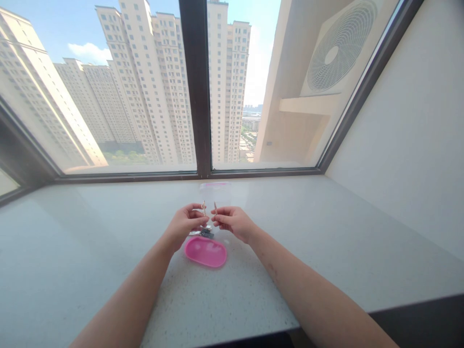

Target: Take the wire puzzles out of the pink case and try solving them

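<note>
Gold-toned slim pieces (204,208), both upright

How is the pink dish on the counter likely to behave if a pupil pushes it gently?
The pink dish is probably light for its size, since it looks like thin, shallow plastic. It would likely slide rather than tip, as it sits low and flat on the smooth-looking counter. Pushed off-centre, it may swivel, given its long, rounded shape.
</note>
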Tool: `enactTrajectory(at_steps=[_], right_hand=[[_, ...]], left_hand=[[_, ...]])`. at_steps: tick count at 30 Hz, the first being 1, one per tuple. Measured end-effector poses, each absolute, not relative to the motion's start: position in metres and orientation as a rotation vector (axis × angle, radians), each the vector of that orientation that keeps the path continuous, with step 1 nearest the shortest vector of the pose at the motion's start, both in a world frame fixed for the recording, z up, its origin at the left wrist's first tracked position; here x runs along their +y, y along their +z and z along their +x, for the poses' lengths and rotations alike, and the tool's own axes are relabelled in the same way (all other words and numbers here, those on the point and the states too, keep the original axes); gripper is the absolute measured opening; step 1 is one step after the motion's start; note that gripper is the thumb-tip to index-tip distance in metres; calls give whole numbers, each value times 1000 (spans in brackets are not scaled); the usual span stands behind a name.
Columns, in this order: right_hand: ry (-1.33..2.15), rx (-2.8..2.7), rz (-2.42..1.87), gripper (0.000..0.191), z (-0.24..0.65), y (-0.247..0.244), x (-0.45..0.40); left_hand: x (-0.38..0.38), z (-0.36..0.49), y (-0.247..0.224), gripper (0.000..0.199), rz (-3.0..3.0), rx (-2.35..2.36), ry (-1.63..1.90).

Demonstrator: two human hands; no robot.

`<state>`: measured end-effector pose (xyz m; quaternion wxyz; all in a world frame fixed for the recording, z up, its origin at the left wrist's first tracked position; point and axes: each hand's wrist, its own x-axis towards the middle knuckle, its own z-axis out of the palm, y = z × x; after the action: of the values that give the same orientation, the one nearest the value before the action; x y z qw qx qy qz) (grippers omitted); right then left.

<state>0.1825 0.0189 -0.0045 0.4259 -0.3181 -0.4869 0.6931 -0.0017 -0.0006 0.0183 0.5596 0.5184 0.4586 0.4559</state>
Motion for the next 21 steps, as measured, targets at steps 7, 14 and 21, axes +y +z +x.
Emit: enactTrajectory(at_steps=[7, 14, 21], right_hand=[[1732, -1233, -793, 36, 182, -6, 20], [1723, -1260, -800, 39, 182, -4, 18], [1715, -1296, -782, 38, 182, -6, 18]], left_hand=[[-1, -2, 17, 40, 1259, 1055, 1068], [-1, -2, 17, 37, 1298, 1046, 1058], [-4, -1, 21, 32, 1333, 1061, 1061]])
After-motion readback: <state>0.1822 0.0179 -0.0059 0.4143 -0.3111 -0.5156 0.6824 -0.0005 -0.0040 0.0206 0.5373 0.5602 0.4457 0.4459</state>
